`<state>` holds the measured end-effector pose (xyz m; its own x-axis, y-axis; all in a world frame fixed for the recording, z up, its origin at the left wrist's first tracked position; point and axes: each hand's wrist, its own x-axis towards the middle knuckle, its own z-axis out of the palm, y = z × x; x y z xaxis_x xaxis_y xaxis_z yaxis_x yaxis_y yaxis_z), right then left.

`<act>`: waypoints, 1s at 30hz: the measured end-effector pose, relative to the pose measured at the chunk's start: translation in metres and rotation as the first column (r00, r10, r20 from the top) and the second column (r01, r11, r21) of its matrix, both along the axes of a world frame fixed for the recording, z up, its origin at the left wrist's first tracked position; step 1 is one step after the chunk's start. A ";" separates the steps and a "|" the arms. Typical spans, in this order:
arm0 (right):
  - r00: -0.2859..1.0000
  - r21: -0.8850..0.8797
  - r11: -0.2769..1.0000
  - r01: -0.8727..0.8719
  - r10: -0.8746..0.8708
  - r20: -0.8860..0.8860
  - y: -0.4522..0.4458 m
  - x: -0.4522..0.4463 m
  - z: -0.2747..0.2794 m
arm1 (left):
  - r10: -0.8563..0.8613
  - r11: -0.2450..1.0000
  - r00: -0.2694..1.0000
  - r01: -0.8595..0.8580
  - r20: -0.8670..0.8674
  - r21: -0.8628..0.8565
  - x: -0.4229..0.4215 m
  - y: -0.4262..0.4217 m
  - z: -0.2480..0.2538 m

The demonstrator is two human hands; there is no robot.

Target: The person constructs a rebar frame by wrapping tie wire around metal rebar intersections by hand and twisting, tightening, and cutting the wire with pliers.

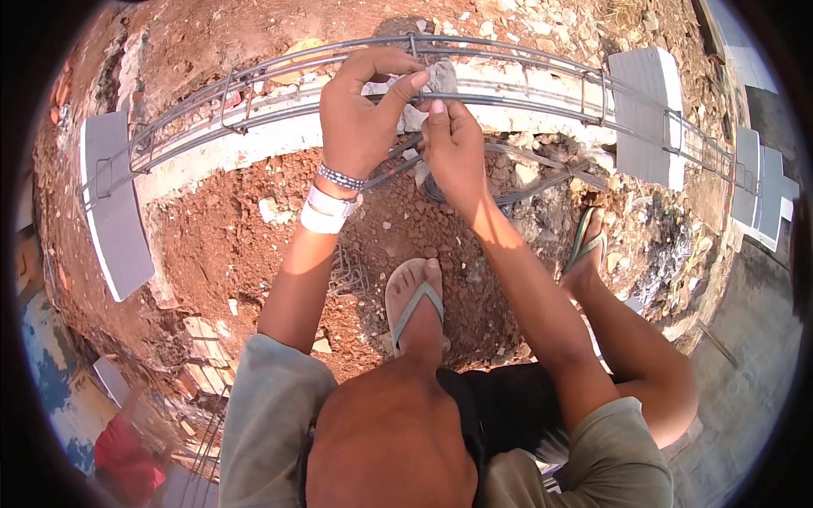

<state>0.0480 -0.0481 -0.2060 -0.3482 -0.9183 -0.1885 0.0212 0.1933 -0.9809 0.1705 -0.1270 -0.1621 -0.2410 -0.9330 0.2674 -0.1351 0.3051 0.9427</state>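
Note:
A long rebar cage [525, 102] of thin steel bars with square stirrups runs across the upper view. My left hand [368, 106] is at its near bar, fingers curled and the thumb bent toward the index finger. Beside it, slightly lower and to the right, my right hand [453, 152] has thumb and fingers pinched together against the underside of the same bar. Whatever lies between the fingertips of either hand is too small or hidden to make out. A stirrup [412, 44] crosses the cage just above my hands.
Grey blocks with white edges [648, 114] stand along the cage, another grey block [118, 203] at left. Bent rods [550, 178] lie below the cage, stirrups [347, 273] on the rubble-strewn soil [220, 229]. A person in red [127, 457] is at lower left.

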 end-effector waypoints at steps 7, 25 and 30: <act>0.996 0.079 0.993 0.088 -0.089 0.012 -0.002 0.011 0.017 | 0.002 0.997 0.998 0.002 0.055 -0.075 0.011 0.014 0.003; 0.641 0.069 0.996 0.052 -0.086 0.763 -0.008 0.027 0.026 | -0.625 0.731 0.743 0.450 0.239 0.512 0.037 -0.064 0.048; 0.725 0.049 0.998 -0.043 -0.003 0.689 -0.005 0.016 0.022 | -0.831 0.517 0.494 0.522 0.254 0.679 0.025 -0.085 0.055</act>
<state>0.0642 -0.0534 -0.1844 -0.0833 -0.9032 -0.4211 0.6816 0.2566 -0.6852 0.1951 -0.2124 -0.1069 -0.7918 -0.3364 -0.5098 -0.5631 0.0787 0.8226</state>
